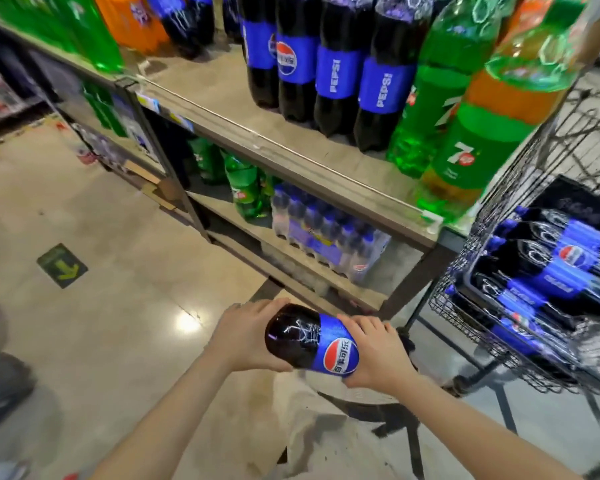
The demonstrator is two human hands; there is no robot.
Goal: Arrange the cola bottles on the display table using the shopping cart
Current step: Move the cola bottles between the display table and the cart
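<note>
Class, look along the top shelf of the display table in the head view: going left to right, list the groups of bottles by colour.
Green bottles → orange bottles → dark cola bottles with blue labels → green 7UP bottles

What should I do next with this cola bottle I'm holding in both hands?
Probably lift the cola bottle, turn it upright and set it on the bare part of the table top left of the standing cola bottles. Your left hand and right hand hold it sideways, below the table, and more lie in the cart.
</note>
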